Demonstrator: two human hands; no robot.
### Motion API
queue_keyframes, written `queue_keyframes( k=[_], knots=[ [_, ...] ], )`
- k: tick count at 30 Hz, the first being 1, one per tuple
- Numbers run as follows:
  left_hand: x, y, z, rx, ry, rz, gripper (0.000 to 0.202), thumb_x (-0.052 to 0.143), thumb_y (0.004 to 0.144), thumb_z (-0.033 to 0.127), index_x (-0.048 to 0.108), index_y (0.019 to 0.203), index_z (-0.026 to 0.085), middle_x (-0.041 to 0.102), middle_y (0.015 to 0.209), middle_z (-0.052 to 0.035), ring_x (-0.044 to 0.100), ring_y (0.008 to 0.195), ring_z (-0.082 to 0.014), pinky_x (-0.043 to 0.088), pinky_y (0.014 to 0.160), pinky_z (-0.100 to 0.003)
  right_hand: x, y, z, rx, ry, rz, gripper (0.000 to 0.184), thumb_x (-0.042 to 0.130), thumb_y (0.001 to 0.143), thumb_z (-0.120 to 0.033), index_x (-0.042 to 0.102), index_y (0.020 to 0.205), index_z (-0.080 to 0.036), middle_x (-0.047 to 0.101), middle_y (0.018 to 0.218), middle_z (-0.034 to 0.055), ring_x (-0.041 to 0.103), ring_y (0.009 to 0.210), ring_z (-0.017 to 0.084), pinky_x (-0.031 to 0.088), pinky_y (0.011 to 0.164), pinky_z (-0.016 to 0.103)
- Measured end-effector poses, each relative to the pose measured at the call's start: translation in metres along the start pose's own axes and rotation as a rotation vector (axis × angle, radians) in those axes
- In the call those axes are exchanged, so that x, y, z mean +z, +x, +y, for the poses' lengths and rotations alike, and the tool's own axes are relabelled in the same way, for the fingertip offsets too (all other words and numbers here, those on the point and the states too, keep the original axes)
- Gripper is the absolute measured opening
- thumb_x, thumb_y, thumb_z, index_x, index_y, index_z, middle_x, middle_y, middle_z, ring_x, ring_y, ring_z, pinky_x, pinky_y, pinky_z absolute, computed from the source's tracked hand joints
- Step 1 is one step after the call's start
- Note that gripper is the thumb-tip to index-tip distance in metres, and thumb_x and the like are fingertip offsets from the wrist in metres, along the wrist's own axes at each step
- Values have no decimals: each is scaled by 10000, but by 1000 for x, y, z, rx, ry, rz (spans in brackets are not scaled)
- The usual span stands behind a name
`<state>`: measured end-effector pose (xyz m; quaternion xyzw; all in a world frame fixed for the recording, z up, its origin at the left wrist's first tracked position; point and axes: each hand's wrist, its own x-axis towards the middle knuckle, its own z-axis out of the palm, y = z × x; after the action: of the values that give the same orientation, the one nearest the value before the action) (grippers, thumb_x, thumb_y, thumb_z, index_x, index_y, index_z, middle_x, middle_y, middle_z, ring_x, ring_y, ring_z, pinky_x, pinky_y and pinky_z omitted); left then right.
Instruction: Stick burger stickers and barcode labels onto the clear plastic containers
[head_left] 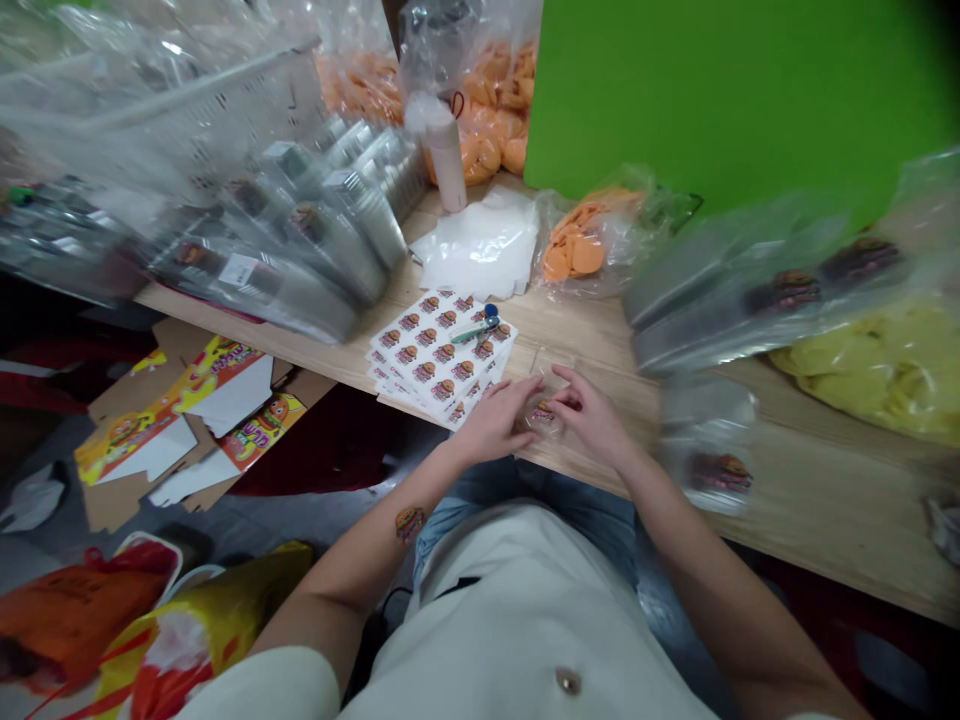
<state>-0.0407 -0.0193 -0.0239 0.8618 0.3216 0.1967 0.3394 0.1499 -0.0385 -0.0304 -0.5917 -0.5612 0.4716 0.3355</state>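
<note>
A small clear plastic box (553, 429) lies at the table's front edge, with a burger sticker (541, 411) on its face. My left hand (496, 418) grips the box from the left, thumb low and fingers along the upper side. From the right, my right hand (592, 412) has its fingertips pinched at the sticker's right edge, its index finger reaching over the box. Just left of the hands lie sheets of burger stickers (425, 343), with a green-handled tool (472, 330) on top. Another burger sticker (409, 523) is stuck to my left forearm.
Stacked clear boxes (322, 250) crowd the left, beside a white basket (202, 120). More stickered boxes (720, 470) stand at right, near a bag of yellow pieces (877, 365). Behind are white sheets (480, 240), bagged orange discs (577, 250) and a pale bottle (448, 165). Printed cartons (187, 420) lie lower left.
</note>
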Motion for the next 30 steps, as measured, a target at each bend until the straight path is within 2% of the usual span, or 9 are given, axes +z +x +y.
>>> queue_keyframes(
  k=[6, 12, 14, 17, 19, 22, 25, 27, 30],
  knots=[
    [-3, 1, 5, -17, 10, 1, 669, 496, 826, 441, 229, 1378, 175, 429, 1359, -118, 397, 1243, -242, 242, 1052, -413, 1, -3, -2, -26, -89, 11, 510, 534, 775, -277, 424, 1266, -199, 632, 781, 3, 582, 693, 140, 459, 687, 296],
    [0, 4, 8, -75, 2, 34, 561, 461, 857, 333, 265, 1362, 186, 472, 1325, -96, 434, 1210, -215, 242, 1058, -405, 4, -9, -6, -81, -303, 49, 503, 513, 803, -274, 406, 1291, -219, 637, 803, 21, 588, 723, 168, 480, 717, 337],
    [1, 5, 8, -83, -14, 40, 584, 473, 847, 315, 245, 1371, 193, 473, 1324, -95, 434, 1212, -215, 245, 1059, -411, 2, -14, -10, -152, -480, 166, 541, 522, 803, -277, 377, 1319, -201, 629, 940, 78, 575, 891, 221, 460, 811, 404],
    [3, 7, 7, -107, -48, 46, 629, 500, 832, 315, 224, 1383, 193, 487, 1309, -105, 432, 1215, -230, 255, 1054, -430, -1, -26, -13, -236, -701, 448, 658, 546, 796, -327, 282, 1372, -150, 486, 1233, 178, 427, 1162, 296, 369, 944, 488],
    [2, 7, 6, -97, -89, 45, 639, 517, 825, 318, 235, 1382, 182, 489, 1306, -115, 431, 1217, -237, 261, 1053, -435, 2, -33, -12, -298, -737, 392, 749, 564, 781, -378, 211, 1398, -138, 423, 1305, 188, 388, 1206, 307, 361, 961, 491],
    [-9, 5, 9, -88, -186, 126, 596, 525, 828, 339, 300, 1355, 171, 418, 1365, -130, 361, 1274, -242, 251, 1067, -425, 11, -39, -7, -397, -718, 118, 742, 559, 788, -358, 188, 1405, -178, 447, 1308, 148, 406, 1210, 292, 381, 957, 484],
    [-27, 0, 17, -303, -391, 343, 571, 559, 810, 377, 362, 1313, 194, 384, 1385, -130, 351, 1276, -251, 290, 1042, -430, 15, -42, -9, -434, -642, 156, 674, 532, 817, -327, 208, 1395, -204, 468, 1295, 127, 432, 1198, 259, 382, 973, 466],
    [-37, -4, 26, -488, -715, 274, 594, 620, 767, 385, 395, 1283, 195, 469, 1308, -138, 474, 1171, -246, 380, 966, -418, 12, -46, -17, -486, -591, 183, 640, 532, 822, -325, 239, 1381, -219, 448, 1319, 114, 415, 1221, 240, 367, 1002, 447],
    [-35, -4, 45, -591, -1193, -50, 605, 703, 694, 352, 462, 1219, 170, 608, 1090, -118, 615, 922, -188, 458, 850, -353, -4, -57, -33, -556, -579, 131, 566, 514, 835, -290, 295, 1354, -236, 417, 1354, 91, 380, 1256, 219, 354, 1025, 421]
  ],
)
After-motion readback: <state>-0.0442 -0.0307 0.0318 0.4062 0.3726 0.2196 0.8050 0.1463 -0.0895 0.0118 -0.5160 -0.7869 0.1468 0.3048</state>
